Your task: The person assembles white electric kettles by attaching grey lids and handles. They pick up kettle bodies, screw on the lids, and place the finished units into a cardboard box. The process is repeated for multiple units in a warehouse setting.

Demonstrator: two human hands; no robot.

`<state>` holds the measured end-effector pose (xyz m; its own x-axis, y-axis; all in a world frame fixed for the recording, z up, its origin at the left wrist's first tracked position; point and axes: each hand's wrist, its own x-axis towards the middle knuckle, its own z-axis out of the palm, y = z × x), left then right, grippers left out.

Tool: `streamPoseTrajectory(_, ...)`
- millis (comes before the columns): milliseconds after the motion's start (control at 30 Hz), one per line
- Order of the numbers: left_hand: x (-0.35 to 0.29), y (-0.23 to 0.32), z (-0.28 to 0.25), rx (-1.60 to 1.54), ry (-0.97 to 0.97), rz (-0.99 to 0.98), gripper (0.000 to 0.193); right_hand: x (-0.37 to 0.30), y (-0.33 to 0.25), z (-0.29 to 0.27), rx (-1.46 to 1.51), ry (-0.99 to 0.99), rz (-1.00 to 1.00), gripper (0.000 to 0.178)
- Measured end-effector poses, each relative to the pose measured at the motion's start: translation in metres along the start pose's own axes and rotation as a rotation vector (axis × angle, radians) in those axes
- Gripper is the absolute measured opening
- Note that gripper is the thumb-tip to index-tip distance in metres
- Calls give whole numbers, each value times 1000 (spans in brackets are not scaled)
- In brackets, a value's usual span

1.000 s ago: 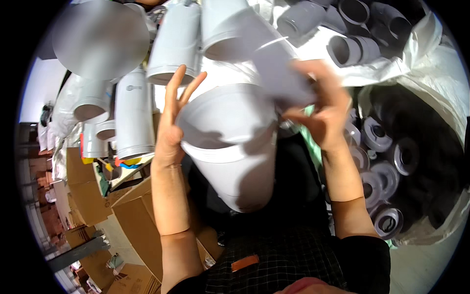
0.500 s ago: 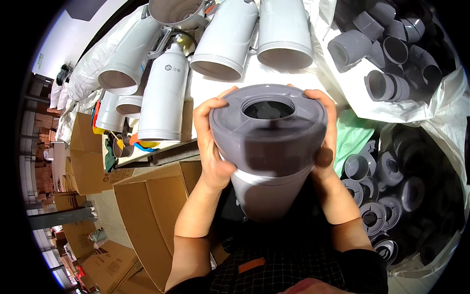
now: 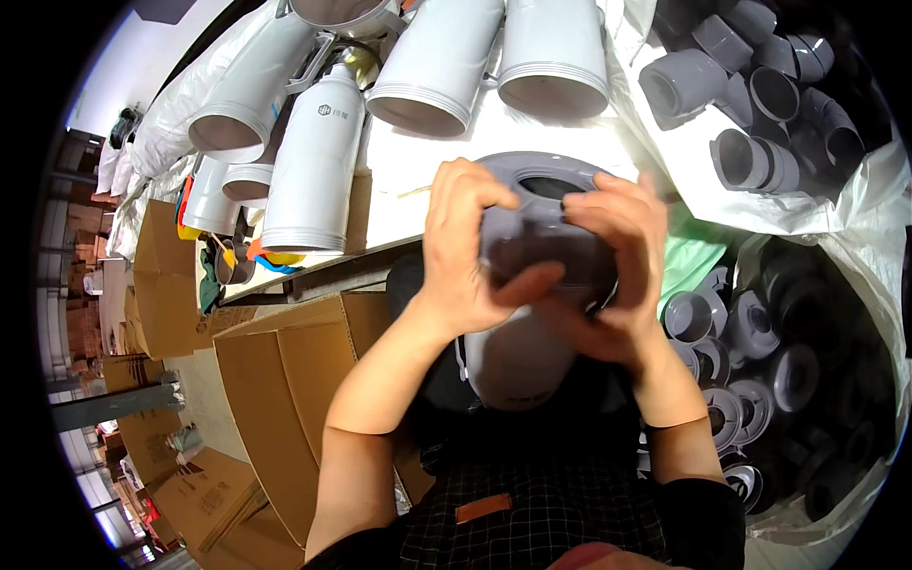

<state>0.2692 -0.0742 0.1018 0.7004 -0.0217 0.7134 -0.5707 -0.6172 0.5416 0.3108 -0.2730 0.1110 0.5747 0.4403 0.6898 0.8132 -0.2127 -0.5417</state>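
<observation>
A dark grey ring-shaped plastic collar (image 3: 541, 242) with a round opening sits on the top end of a pale jug body (image 3: 518, 366), which stands in front of my lap. My left hand (image 3: 465, 242) grips the collar from the left, its fingers over the rim and its thumb across the front. From the right my right hand (image 3: 622, 252) clasps the same collar, with fingers curled over its top; part of this hand is smeared by motion. Between the hands the collar's front is partly covered. The lower jug body is in shadow.
Several light grey jug bodies (image 3: 437, 71) lie on the white table, beside a light grey bottle (image 3: 318, 161). An open cardboard box (image 3: 285, 408) stands at left. At right, white-lined bags hold grey cups (image 3: 679, 81) and grey collars (image 3: 755, 413). A green plastic bag (image 3: 693, 252) lies between.
Both hands have shifted inward and curled over the collar's top, and the right hand blurs. The jug tilts a little differently, and the table items appear slightly higher in view.
</observation>
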Motion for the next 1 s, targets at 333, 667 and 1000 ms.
streamPoseTrajectory(333, -184, -24, 18, -328, -296, -968, 11, -117, 100, -81, 1975, 212, -23, 38)
streamPoseTrajectory(667, -69, -67, 145, -107, -321, -495, 9, -110, 120, -64, 2079, 341, 262, 33)
streamPoseTrajectory(1000, -27, -50, 119, -645, -61, -846, 22, -73, 118, 32, 532, 124, 858, 8)
